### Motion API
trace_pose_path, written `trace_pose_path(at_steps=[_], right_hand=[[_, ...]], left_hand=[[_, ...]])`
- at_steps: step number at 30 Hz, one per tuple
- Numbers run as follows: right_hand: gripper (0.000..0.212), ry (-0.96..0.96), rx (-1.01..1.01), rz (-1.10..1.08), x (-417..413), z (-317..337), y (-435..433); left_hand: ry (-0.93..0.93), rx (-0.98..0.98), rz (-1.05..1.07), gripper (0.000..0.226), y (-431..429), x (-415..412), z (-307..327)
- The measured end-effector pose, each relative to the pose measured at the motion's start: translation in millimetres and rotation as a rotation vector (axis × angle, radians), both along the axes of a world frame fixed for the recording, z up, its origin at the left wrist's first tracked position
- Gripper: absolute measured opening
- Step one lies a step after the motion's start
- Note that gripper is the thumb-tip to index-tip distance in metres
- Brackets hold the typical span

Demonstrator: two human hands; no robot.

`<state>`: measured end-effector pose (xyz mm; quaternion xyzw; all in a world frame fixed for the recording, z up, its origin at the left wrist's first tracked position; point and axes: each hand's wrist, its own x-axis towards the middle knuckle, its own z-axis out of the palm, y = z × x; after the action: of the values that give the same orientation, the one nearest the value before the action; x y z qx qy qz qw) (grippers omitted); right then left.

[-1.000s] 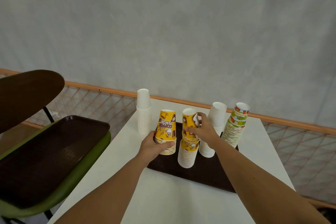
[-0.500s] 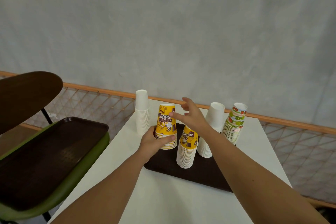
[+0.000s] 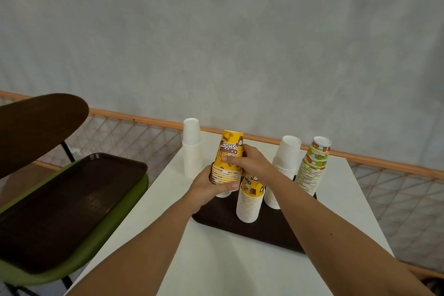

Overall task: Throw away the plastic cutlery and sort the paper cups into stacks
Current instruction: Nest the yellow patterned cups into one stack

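Grips, with both hands, an upside-down stack of yellow "Coffee Shop" paper cups just left of frame centre. Wraps the left hand round the ribbed band of rolled rims at the bottom of it, thumb across the near side. Curls the right hand round the smooth printed wall of the topmost cup, from the right.

Held over the far left corner of a dark brown plastic tray, flat on a matte white table.

Right of the grip, on the tray:
- a white cup stack capped with a yellow cup
- a tapering plain white stack
- a leaning fruit-print stack

Left of the grip, off the tray on the table: a second plain white stack.

At lower left of the frame, a second brown tray lying on a green chair seat.
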<state>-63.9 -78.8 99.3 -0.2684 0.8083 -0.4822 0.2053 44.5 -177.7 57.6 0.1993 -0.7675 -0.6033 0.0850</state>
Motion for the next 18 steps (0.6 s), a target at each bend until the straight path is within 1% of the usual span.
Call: trace_pose_path(at_steps=[9,14,18], right_hand=[[0.059,0.001,-0.026,0.013,-2.3,4.8,-2.9],[0.060,0.001,-0.064,0.007,-6.9,12.4,-4.0],[0.052,-0.011,-0.117,-0.031,-11.3,23.1,-0.4]], left_hand=[[0.013,-0.014,0.023,0.071,-3.0,-0.5,-5.9],[0.011,-0.020,0.042,0.075,-5.4,-2.0,-9.6],[0.004,-0.029,0.056,0.077,-4.6,-1.7,-13.8]])
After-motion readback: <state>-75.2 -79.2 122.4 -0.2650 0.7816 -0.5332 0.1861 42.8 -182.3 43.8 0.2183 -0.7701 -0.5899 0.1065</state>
